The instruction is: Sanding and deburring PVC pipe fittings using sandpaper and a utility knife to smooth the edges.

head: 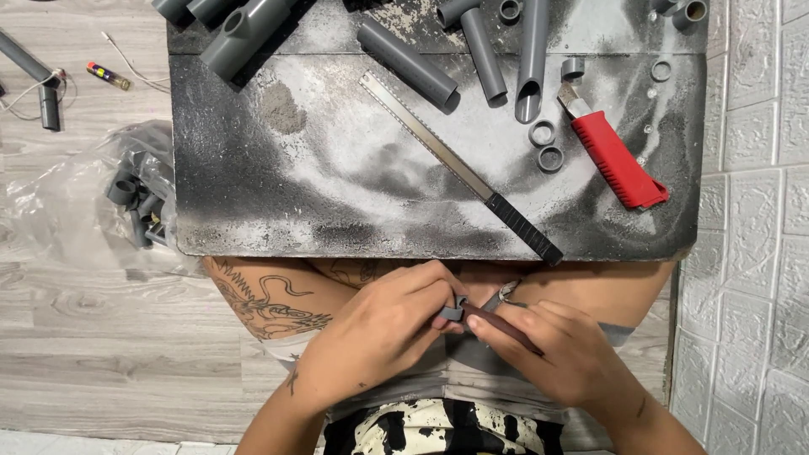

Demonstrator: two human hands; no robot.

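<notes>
My left hand [383, 324] grips a small grey pipe piece [452, 313] over my lap, just below the dark work board [278, 194]. My right hand [565, 350] holds a thin dark-handled tool [504, 327] whose metal tip [506, 291] touches the pipe piece. Both hands meet at the middle, fingers closed around what they hold. My palms hide most of the pipe piece.
On the board lie a long saw blade with a black handle [459, 168], a red-handled knife [617, 160], several grey pipe lengths [407, 62] and small cut rings [549, 157]. A clear bag of grey fittings [126, 190] sits left on the wooden floor. A white tiled wall [758, 211] stands at right.
</notes>
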